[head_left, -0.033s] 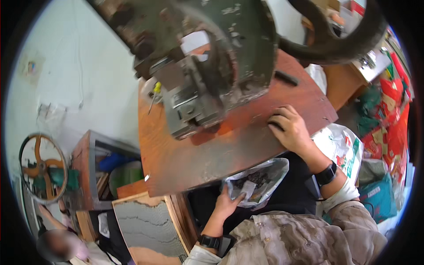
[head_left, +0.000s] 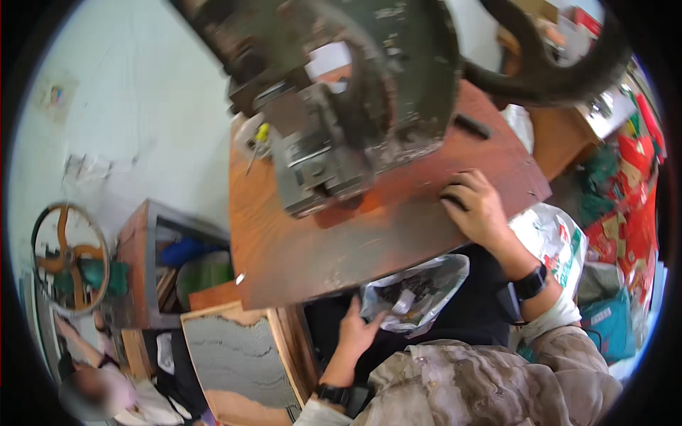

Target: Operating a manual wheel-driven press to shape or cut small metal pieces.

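My right hand [head_left: 477,209] rests on the worn reddish-brown tabletop [head_left: 398,234], its fingers curled. A dark spot shows under them, too hidden to name. Over my lap lies a clear plastic bag [head_left: 444,280] holding many small dark pieces and a pale piece [head_left: 403,302]. My left hand [head_left: 357,334] is at the bag's left rim, thumb and fingers apart, with nothing seen between them. In front of me stands a heavy dark-green machine [head_left: 419,78] with a metal die block [head_left: 312,163] at its front and a large handwheel [head_left: 561,85] on the right.
A dark bar [head_left: 472,126] lies near the machine's base. A yellow-handled tool [head_left: 262,133] is behind the block. Left of the table stand a wooden tray [head_left: 245,366] of grey pieces, a cabinet [head_left: 138,266] and another handwheel [head_left: 69,255] near another person [head_left: 135,397]. Bags [head_left: 621,206] crowd the right.
The view has shifted a little, so the machine and table sit further right. My left hand has drawn slightly back from the bag's inside. My right hand stays on the tabletop.
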Available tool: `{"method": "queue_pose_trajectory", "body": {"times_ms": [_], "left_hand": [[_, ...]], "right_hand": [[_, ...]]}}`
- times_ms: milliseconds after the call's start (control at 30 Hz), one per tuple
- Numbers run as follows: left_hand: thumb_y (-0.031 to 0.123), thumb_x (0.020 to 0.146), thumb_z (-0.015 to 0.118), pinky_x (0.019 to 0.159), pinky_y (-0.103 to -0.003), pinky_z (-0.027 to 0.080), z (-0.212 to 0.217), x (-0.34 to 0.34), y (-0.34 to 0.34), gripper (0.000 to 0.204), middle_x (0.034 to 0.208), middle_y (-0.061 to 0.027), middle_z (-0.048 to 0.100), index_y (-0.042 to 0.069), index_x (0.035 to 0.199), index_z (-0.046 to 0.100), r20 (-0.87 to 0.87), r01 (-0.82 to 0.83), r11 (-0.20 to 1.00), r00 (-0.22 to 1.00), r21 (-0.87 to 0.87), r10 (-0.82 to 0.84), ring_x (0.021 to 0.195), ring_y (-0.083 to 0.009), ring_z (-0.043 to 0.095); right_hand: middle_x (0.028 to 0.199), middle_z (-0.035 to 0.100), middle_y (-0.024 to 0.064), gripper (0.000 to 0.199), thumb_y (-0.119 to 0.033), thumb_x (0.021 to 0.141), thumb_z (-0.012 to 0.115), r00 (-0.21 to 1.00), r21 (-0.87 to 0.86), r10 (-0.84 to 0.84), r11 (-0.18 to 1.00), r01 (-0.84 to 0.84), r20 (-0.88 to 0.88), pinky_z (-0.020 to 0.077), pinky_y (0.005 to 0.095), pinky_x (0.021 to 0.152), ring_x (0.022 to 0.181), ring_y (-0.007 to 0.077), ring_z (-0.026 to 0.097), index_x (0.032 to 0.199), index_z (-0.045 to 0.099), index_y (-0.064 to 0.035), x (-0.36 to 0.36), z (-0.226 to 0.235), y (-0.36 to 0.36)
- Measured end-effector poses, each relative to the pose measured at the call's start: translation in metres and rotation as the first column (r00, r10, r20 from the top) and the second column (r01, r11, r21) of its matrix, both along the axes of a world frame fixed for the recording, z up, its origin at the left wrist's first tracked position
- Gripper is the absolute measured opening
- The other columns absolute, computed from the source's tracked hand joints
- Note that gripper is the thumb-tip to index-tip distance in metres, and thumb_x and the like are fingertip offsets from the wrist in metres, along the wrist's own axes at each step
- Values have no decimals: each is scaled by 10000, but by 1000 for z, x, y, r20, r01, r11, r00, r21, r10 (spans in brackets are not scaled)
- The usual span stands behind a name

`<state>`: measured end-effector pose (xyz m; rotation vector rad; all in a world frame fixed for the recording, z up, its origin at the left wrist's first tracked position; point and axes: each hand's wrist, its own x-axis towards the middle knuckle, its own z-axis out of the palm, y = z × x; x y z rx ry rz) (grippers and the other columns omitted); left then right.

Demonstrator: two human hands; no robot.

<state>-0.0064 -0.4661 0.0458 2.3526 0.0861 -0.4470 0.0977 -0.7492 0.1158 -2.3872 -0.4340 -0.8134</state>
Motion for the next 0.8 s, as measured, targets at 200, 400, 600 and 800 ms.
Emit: {"method": "queue_pose_trajectory", "body": {"times_ms": [200,400,600,800], "left_hand": [[99,860,557,906,-421,385,8,-134,203,213,1030,-203,561,-29,1029,576,743,-755,599,557,265,373,1011,-333,498],[152,862,593,888,-365,423,-18,-256,207,339,1046,-186,563,-48,1132,550,309,-561,815,808,142,502,966,-322,532],[55,646,803,766,-287,485,-1,-249,205,560,1037,-133,610,-31,1144,563,-122,-651,755,757,-73,642,889,-189,602],[47,611,809,738,-303,498,-15,-254,216,570,982,-125,616,-38,1120,566,-89,-719,644,682,-261,726,874,-191,605]], "right_hand": [[938,598,145,135,-37,714,657,994,-97,-76,993,67,-84,438,386,820,922,312,555,838,626,8,-8,3,-11],[993,577,149,125,-16,787,587,992,-120,-31,993,16,-121,422,346,855,968,305,550,898,603,40,0,-14,-21],[1018,561,154,141,-1,811,556,987,-135,-23,991,2,-156,413,331,867,972,292,545,938,586,50,0,-16,-23],[1004,571,154,135,-19,805,564,991,-148,-30,989,11,-130,418,339,858,965,298,547,918,590,51,-1,-13,-17]]}}
